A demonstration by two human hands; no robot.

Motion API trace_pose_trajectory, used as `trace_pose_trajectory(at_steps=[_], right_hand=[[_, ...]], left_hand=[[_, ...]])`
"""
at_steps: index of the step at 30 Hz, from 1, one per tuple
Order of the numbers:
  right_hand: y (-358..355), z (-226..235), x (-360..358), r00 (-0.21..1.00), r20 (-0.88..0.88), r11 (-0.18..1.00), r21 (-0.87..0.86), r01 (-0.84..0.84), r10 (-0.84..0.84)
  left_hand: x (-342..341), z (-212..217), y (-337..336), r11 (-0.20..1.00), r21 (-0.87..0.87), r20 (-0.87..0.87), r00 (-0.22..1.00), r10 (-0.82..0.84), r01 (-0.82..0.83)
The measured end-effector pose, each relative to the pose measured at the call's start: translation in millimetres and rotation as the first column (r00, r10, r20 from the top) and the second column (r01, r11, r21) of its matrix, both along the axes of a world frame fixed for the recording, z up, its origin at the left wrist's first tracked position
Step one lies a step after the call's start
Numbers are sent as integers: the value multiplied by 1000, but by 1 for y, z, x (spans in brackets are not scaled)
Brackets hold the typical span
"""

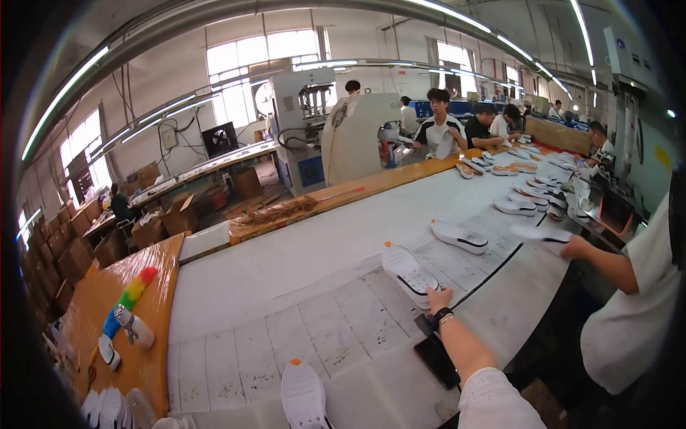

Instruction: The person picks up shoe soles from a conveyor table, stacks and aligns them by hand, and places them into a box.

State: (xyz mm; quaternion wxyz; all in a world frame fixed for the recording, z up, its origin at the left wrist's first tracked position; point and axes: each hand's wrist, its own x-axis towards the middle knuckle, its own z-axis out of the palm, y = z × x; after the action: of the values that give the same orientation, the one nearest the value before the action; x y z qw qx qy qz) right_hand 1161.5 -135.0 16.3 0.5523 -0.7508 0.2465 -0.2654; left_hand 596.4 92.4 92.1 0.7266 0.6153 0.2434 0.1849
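My right hand (439, 299), with a dark band round its wrist, reaches in from the lower right. Its fingers are closed on the near end of a white shoe sole (409, 273), which has a row of small holes, a black stripe along its side and an orange tip. This sole lies on the white table surface (236, 286). Another white sole (303, 393) with an orange tip comes up from the lower edge; its near end is cut off. My left hand does not show. Farther along the table rests a third sole (459, 237).
At the right a co-worker's hand (572, 247) holds a white sole (541, 234). Several soles (518, 206) lie farther back. A black phone-like device (436, 362) is beside my forearm. On the wooden board (158, 286) at left stand a spray bottle (134, 329) and a rainbow-coloured duster (132, 293).
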Motion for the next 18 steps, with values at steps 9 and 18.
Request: trace_pose_trajectory(at_steps=[9,18], right_hand=[[45,115,-127,500,80,87,949,-302,862],[45,161,-319,66,396,-358,881,-308,916]], left_hand=[[5,12,-4,998,67,-34,999,-9,12],[14,15,16,943,-309,16,992,-125,124]])
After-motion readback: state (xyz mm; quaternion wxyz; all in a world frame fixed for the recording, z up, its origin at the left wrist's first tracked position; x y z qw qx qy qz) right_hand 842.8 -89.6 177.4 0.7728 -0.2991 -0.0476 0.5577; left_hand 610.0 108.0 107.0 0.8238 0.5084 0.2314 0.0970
